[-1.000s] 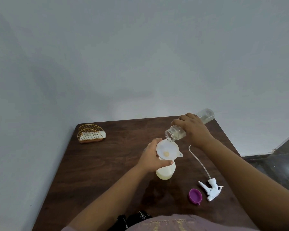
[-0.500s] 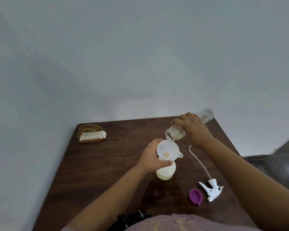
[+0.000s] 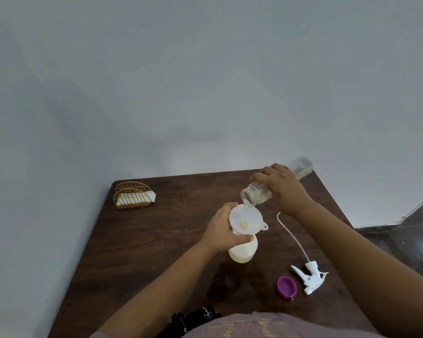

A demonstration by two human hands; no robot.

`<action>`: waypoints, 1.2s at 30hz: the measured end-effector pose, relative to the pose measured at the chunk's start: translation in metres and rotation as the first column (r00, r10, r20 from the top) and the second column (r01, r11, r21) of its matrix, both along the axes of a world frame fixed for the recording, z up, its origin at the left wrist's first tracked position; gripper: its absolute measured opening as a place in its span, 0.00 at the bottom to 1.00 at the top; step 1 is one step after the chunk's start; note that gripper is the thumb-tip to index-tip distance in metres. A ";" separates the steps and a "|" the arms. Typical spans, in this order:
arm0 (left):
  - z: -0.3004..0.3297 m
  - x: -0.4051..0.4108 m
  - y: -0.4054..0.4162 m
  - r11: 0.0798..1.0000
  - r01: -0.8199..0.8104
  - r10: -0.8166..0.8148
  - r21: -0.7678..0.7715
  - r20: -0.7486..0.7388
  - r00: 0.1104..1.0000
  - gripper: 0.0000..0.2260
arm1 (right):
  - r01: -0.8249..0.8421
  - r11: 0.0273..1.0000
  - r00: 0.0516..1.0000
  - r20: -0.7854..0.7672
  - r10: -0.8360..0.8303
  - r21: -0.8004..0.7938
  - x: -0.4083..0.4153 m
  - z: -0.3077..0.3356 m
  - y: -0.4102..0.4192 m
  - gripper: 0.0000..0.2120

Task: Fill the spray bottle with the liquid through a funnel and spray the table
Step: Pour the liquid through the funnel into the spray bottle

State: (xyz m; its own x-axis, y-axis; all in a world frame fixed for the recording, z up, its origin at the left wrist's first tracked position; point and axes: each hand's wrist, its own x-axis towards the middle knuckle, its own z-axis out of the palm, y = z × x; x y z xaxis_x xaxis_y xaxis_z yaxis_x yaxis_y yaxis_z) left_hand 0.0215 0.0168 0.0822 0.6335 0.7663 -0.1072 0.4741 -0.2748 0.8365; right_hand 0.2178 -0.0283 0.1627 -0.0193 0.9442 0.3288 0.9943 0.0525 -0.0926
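Our right hand [image 3: 282,189] has its fingers [image 3: 261,175] curled over the top of the clear bottle [image 3: 274,185], thumb hidden underneath, so we can't tell how tight the wrap is. The bottle is tilted mouth-down toward us, mouth just above the far rim of the funnel [image 3: 246,219], base pointing up and away past the table [image 3: 156,240] edge. A little pale liquid shows near the neck; the upper part looks mostly drained.

Our left hand [image 3: 221,231] grips around the funnel rim and the neck of the spray bottle [image 3: 243,252]: fingers curved round the far side, thumb [image 3: 242,238] pressed across the near side under the funnel. The spray bottle stands upright at table centre and looks well filled with milky liquid. A small yellowish pool sits at the funnel throat.

For the pour, we'd judge:
- keep the mouth over the funnel's inside, not its edge, or it dribbles down the outside
- raise the tilt slowly; the throat is narrow and can back up
- keep the left grip firm so the funnel stays seated and upright
- watch the fill level, since the dip tube displaces some liquid later

Further out: the trigger head [image 3: 309,280] with its dip tube lies to the right of the spray bottle, apart from it, and a purple cap [image 3: 286,287] lies just beside the trigger head. A wire napkin holder [image 3: 133,196] is at the far-left corner.
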 end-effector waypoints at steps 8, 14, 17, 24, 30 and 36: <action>-0.001 0.000 0.000 1.000 -0.001 0.001 0.008 -0.003 1.000 0.39 | -0.001 1.000 1.000 0.000 0.001 -0.009 0.000 -0.001 0.001 0.17; -0.002 0.001 0.000 1.000 -0.007 0.007 0.013 -0.006 1.000 0.39 | -0.002 1.000 1.000 0.001 0.002 -0.031 0.001 0.000 0.000 0.17; -0.002 0.000 0.000 1.000 -0.003 0.003 0.012 -0.001 1.000 0.39 | 0.001 1.000 1.000 0.001 -0.001 -0.023 0.001 0.000 -0.001 0.17; -0.001 0.000 0.000 1.000 -0.004 0.004 0.008 0.000 1.000 0.39 | -0.003 1.000 1.000 0.009 0.004 -0.026 0.000 0.001 0.001 0.16; -0.002 0.000 0.000 1.000 -0.004 0.004 0.009 0.002 1.000 0.39 | -0.008 1.000 1.000 0.012 0.008 -0.009 0.001 0.000 0.001 0.16; -0.001 0.000 0.000 1.000 -0.004 0.004 0.010 0.009 1.000 0.38 | -0.019 1.000 1.000 0.000 0.019 0.002 0.001 -0.001 0.001 0.16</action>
